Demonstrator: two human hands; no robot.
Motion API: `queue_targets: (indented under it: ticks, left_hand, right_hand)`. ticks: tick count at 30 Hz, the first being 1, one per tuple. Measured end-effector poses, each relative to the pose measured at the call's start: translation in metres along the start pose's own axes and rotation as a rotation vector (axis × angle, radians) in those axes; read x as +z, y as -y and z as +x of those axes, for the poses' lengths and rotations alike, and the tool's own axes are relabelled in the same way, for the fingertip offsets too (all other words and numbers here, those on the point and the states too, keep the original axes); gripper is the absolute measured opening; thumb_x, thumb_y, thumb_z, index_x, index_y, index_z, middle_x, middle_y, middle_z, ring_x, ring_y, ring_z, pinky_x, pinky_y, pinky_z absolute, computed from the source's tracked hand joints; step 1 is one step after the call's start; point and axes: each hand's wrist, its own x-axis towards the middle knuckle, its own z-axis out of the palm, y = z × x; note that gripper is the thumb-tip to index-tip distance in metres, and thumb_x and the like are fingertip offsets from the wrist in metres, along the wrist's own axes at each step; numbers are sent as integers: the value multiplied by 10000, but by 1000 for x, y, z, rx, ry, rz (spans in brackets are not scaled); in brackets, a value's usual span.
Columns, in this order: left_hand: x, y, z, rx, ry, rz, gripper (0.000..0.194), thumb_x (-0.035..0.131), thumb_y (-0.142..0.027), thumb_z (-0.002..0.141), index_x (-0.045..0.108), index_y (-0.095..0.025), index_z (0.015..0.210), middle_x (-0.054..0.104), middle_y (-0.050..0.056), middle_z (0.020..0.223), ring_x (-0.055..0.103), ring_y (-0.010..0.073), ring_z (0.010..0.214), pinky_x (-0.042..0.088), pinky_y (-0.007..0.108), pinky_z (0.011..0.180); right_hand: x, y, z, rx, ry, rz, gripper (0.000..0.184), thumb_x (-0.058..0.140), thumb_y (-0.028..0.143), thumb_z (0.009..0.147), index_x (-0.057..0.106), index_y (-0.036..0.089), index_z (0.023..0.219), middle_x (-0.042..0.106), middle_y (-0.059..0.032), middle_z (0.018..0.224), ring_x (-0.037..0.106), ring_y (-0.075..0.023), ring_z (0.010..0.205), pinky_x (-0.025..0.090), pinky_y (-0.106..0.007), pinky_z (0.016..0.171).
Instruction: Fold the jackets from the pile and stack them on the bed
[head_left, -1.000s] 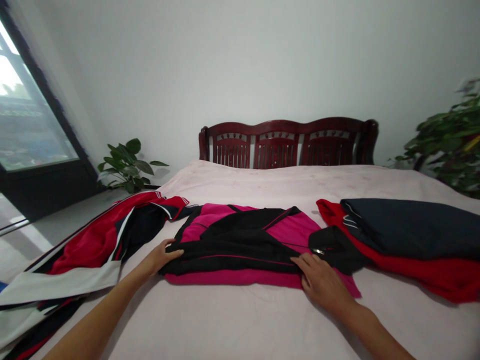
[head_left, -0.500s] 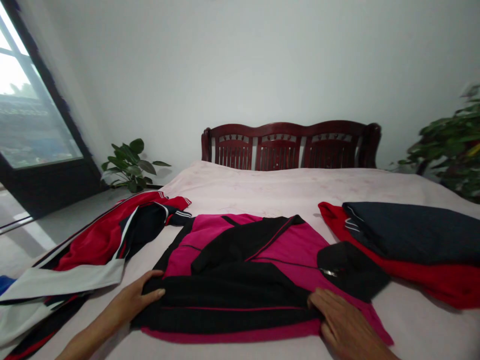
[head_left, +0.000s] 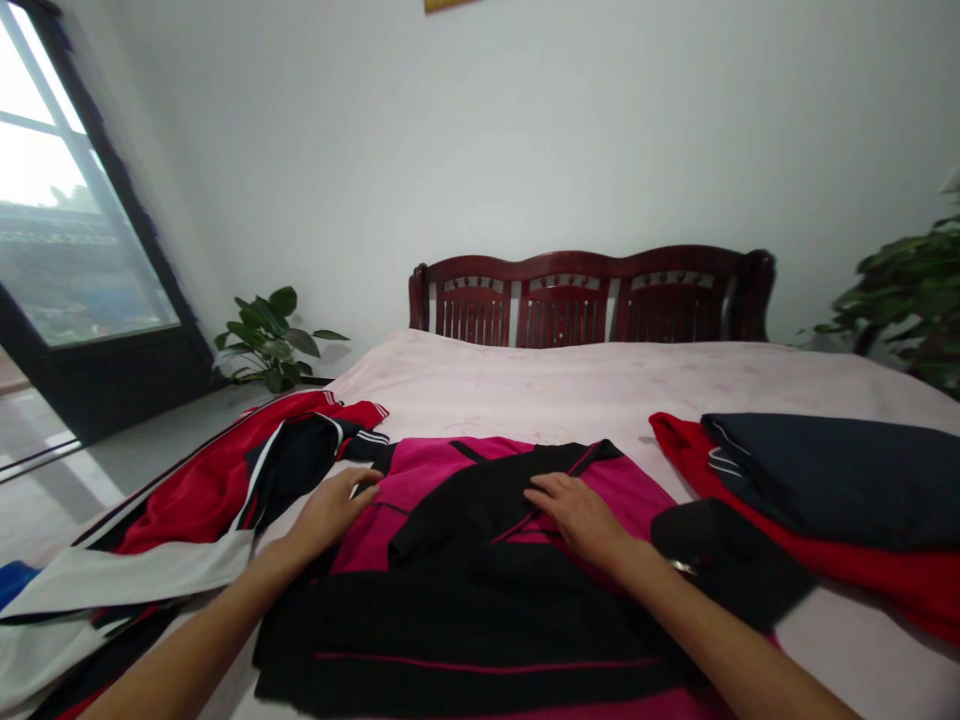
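Note:
A pink and black jacket (head_left: 480,590) lies folded on the pale pink bed (head_left: 570,385) right in front of me. My left hand (head_left: 334,505) rests at the jacket's far left corner, fingers curled over its edge. My right hand (head_left: 574,510) lies flat on the black sleeve folded across the pink chest, fingers stretched out. The jacket's black hood (head_left: 720,560) spreads out to the right of my right forearm.
A red, black and white jacket (head_left: 202,500) sprawls over the bed's left edge. Folded dark and red garments (head_left: 825,490) are stacked on the right. A dark wooden headboard (head_left: 592,300) stands at the far end, with potted plants (head_left: 274,335) on both sides and a window on the left.
Both hands have moved away from the jacket's near edge to its far part. The jacket now lies closer to me than a second ago.

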Motion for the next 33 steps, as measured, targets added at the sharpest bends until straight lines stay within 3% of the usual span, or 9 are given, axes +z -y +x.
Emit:
queue_targets:
  ticks: [3,5,7,11,15,20,26,30,33]
  left_hand:
    - [9,6,43,13,33,61,350,470,-350,870,714,-205,1074,725,61,1144,637,233,1103,442,321,999]
    - [15,9,66,4,50,92,317,477,-306,860,733,-215,1023,739,52,1109,644,236,1082,449,311,971]
    - [23,12,87,-6,50,108,301,484,-287,857,746,-211,983,748,59,1073,651,244,1060,451,313,958]
    - [37,15,123,-31,38,141,346,446,-256,875,742,-167,1030,738,110,1103,648,260,1066,443,332,971]
    - [50,21,151,-39,49,159,371,424,-222,878,738,-130,1054,724,136,1144,636,260,1108,433,325,990]
    - [62,34,170,-65,84,165,336,475,-216,851,743,-142,1040,731,125,1129,639,252,1092,435,315,976]
    - [63,44,178,-68,225,157,361,652,-423,740,753,-194,999,763,74,1018,678,232,959,481,258,832]
    - [48,27,177,-34,291,211,315,717,-406,645,755,-212,891,754,43,831,677,222,805,474,262,726]
    - [27,4,165,28,207,281,222,663,-338,685,714,-207,857,714,62,838,643,254,849,449,323,778]
  right_hand:
    - [9,7,24,-9,101,65,319,522,106,849,699,230,1083,671,-85,1227,548,-248,1194,387,-398,1021]
    - [12,9,34,105,116,131,179,560,155,847,711,222,915,729,-73,1014,619,-229,1043,409,-354,954]
    - [12,3,45,255,52,157,187,523,205,878,693,224,954,730,-67,959,643,-218,945,429,-334,885]
    - [5,-43,67,604,-163,185,436,259,240,963,565,213,1272,675,-99,1181,606,-222,1054,451,-319,840]
    - [0,-101,73,839,-202,230,483,246,273,940,567,143,1277,663,-162,1174,606,-262,1071,475,-347,823]
    - [14,-121,57,704,-45,347,454,609,310,770,627,179,1204,685,-118,1149,636,-244,1026,469,-320,856]
    - [27,-108,63,590,29,434,472,706,309,675,669,228,1139,725,-60,1033,656,-200,862,459,-279,737]
    - [19,-104,73,622,-13,459,415,692,311,668,697,207,1069,736,-61,908,636,-195,729,414,-272,617]
    - [1,-103,69,617,-79,501,370,635,307,697,706,179,1037,733,-56,859,623,-188,704,417,-270,601]
